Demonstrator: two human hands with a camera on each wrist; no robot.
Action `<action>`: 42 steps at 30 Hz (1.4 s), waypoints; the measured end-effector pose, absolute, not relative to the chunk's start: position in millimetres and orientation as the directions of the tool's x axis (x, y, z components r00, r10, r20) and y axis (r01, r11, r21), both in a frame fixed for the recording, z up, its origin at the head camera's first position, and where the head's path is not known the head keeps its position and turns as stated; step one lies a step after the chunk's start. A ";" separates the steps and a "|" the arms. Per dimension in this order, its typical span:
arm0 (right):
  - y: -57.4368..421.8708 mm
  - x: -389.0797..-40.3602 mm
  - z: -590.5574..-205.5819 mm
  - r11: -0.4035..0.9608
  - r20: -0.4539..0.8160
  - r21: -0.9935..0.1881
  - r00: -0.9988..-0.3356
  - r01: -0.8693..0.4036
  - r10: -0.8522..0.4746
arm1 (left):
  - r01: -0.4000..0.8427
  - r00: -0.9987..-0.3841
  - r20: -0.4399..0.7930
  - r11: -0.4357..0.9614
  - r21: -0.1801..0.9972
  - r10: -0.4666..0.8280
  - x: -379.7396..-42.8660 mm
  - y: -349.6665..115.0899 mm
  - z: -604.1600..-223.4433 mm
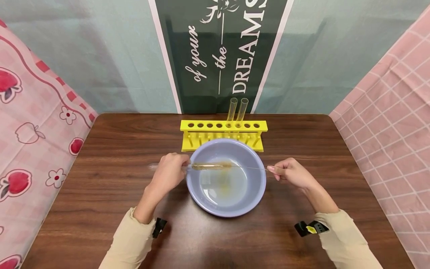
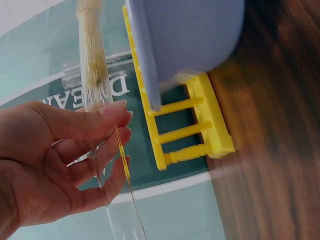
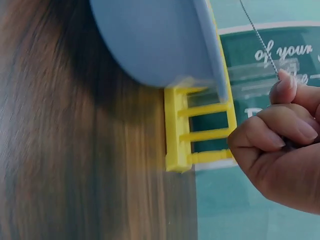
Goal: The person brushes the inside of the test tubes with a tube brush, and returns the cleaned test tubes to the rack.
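Your left hand (image 1: 169,172) holds a glass tube (image 1: 203,167) almost level, with the fingers curled around it and the thumb pressing from the other side. One end of this tube lies over the lavender basin (image 1: 226,214), and the other end comes out past the back of your hand, above the table (image 1: 117,149). In the tube sits a brush (image 1: 227,164) with tan bristles; because the glass is shiny and the bristles are blurred, I cannot say surely how much of them is inside. Its thin wire handle (image 1: 250,167) crosses over the basin to your right hand (image 1: 292,173). There your thumb and index finger pinch the wire near the basin's right rim, while your other fingers are folded into the palm; the right wrist view shows that this wire is twisted.

The basin contains liquid (image 1: 236,190), which has a yellowish cloud under the brush. Just behind the basin stands a yellow rack (image 1: 205,129), its lower front partly hidden by the rim. Two clear test tubes (image 1: 231,110) stand side by side in its holes, right of the middle. Behind the table hangs a dark green banner (image 1: 209,48) with white letters. Both your sleeves (image 1: 129,239) are beige.
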State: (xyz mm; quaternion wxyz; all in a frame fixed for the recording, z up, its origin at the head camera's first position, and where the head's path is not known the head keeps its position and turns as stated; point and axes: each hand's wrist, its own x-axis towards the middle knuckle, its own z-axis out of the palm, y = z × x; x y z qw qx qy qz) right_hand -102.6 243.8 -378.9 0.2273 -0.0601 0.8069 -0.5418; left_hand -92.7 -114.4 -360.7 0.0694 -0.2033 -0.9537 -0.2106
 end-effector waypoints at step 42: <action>174.5 -95.2 -374.4 0.349 -0.315 -0.925 -0.810 0.147 -0.494 | 0.537 -0.842 0.176 0.756 0.375 0.510 -87.1 -78.1 -349.1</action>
